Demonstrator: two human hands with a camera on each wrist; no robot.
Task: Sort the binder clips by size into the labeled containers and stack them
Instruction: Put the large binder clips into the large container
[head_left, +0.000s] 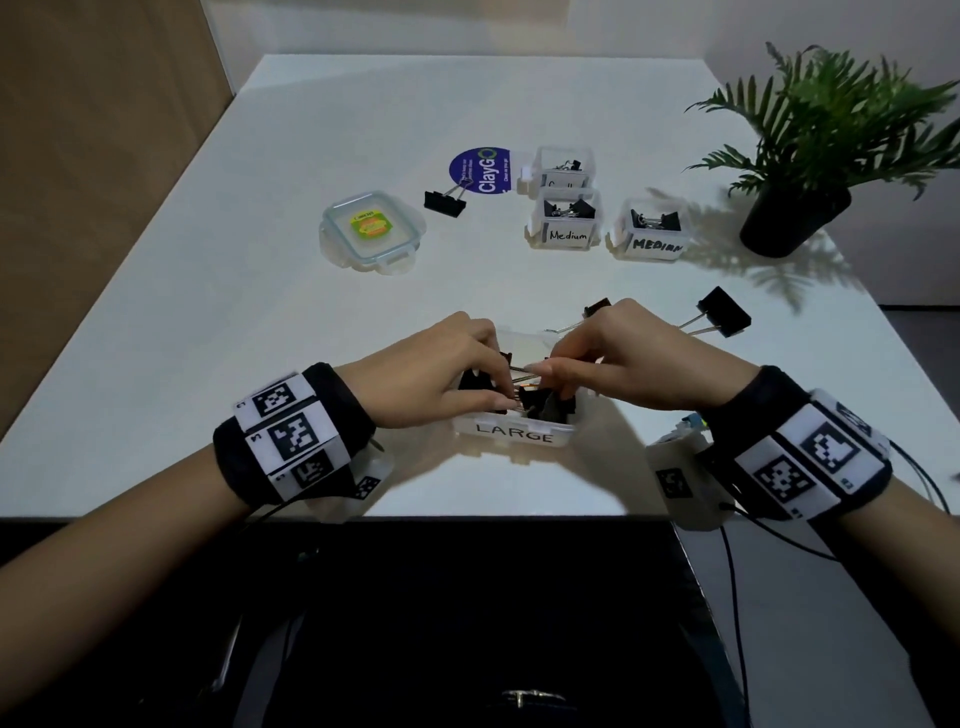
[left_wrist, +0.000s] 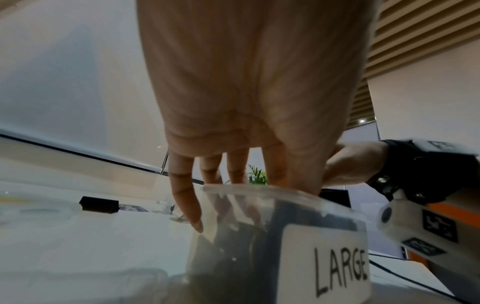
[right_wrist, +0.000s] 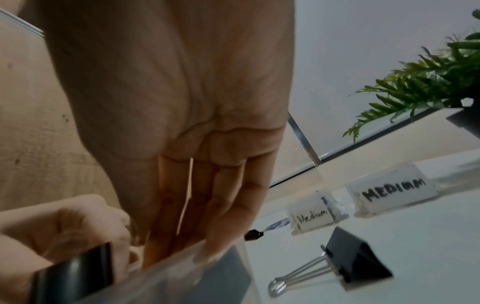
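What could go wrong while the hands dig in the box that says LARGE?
1. Both the left hand and right hand crowd inside the clear plastic LARGE container near the white table's front edge; a tug might slide it off.
2. The black binder clips inside lie jumbled, so wire handles could tangle or pinch fingers.
3. The big black binder clip beside the right hand could get knocked.

Right hand (right_wrist: 182, 115) fingers in clear container (right_wrist: 166, 273), binder clip (right_wrist: 355, 261) beside

Our left hand (head_left: 441, 371) and right hand (head_left: 613, 358) meet over the LARGE container (head_left: 514, 434), fingers reaching down inside it, fingertips nearly touching; both wrists wear marker bands (head_left: 291, 431).
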